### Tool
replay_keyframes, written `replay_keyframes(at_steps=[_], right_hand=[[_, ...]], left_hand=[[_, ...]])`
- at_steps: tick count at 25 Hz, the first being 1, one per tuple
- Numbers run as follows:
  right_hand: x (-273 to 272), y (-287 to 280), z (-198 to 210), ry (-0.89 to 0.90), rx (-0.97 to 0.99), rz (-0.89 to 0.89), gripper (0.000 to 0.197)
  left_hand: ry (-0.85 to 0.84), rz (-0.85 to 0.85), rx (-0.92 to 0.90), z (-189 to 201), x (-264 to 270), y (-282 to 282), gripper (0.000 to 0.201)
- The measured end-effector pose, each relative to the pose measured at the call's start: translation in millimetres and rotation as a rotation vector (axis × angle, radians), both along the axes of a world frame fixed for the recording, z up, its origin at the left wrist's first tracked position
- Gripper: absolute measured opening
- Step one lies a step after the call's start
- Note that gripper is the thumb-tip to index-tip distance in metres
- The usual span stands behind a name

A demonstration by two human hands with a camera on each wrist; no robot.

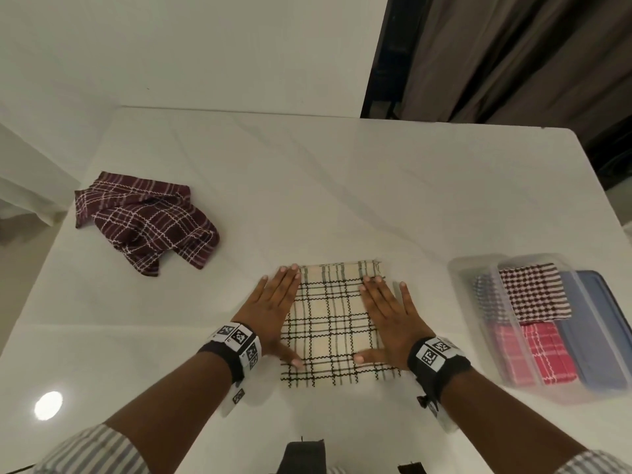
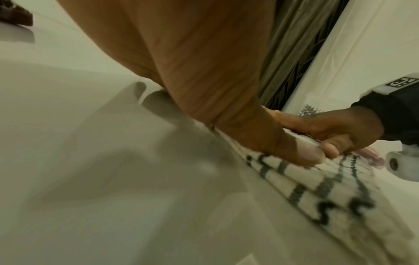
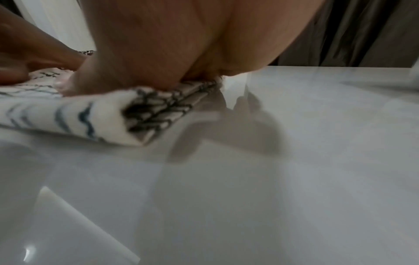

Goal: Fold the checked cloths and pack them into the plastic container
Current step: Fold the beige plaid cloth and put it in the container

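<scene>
A cream cloth with black checks (image 1: 330, 319) lies folded flat on the white table (image 1: 307, 186) in front of me. My left hand (image 1: 278, 302) presses flat on its left edge, fingers straight. My right hand (image 1: 388, 313) presses flat on its right side. The left wrist view shows the same cream cloth (image 2: 317, 188) under my left thumb, with my right hand (image 2: 328, 129) beyond. In the right wrist view the folded cloth corner (image 3: 145, 114) sticks out from under my right palm. A crumpled maroon checked cloth (image 1: 143, 220) lies at the far left. The clear plastic container (image 1: 478, 268) stands at the right.
Inside the container lie a folded brown-and-white checked cloth (image 1: 533, 290) and a folded red checked cloth (image 1: 543, 354). A blue lid (image 1: 595, 330) lies under or beside the container. Dark curtains (image 1: 513, 56) hang beyond the table's far right corner.
</scene>
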State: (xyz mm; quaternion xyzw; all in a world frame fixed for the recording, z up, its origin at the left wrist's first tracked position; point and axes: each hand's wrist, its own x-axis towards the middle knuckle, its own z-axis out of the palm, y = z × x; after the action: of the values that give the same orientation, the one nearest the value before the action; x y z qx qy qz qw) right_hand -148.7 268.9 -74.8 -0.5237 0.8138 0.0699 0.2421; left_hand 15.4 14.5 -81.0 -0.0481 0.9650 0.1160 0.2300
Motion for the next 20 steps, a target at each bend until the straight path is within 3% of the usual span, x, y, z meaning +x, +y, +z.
replay_keyframes(at_steps=[2, 7, 9, 14, 20], right_hand=[[6, 3, 4, -0.007, -0.017, -0.039, 0.124], [79, 4, -12, -0.016, -0.107, 0.072, 0.093], [101, 10, -21, -0.008, -0.091, 0.035, 0.083], [94, 39, -18, 0.020, -0.119, -0.071, 0.084], [84, 38, -5, -0.007, -0.114, -0.075, 0.087]], left_hand=[[0.034, 0.000, 0.001, 6, 2, 8, 0.148], [0.142, -0.063, 0.003, -1, 39, 83, 0.096], [0.156, -0.014, 0.029, -11, 62, 101, 0.086], [0.136, 0.091, 0.046, -16, 95, 94, 0.098], [0.102, 0.134, -0.009, -5, 92, 100, 0.091]])
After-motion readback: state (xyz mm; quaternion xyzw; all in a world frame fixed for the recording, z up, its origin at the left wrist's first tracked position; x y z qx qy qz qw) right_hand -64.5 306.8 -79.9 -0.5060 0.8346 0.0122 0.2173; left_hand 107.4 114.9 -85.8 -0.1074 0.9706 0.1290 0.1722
